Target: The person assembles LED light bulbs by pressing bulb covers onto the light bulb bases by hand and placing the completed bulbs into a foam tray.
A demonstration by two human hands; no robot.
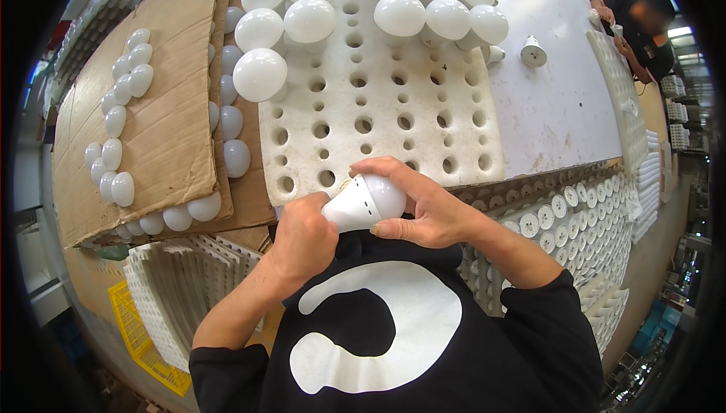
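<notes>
Both hands met just above the person's black shirt: left hand point(302, 237) gripped the base of a white bulb point(364, 201), right hand point(423, 205) had its fingers point(382, 166) curled over the dome. Behind lay a perforated foam tray point(378, 122) on the surface point(552, 103). A firm base grip and light, even dome pressure would seem best.

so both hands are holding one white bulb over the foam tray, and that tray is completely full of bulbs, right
Not quite. The head view shows the left hand and right hand holding one white bulb, but the foam tray is mostly empty holes; bulbs stand only along its far end.
</notes>
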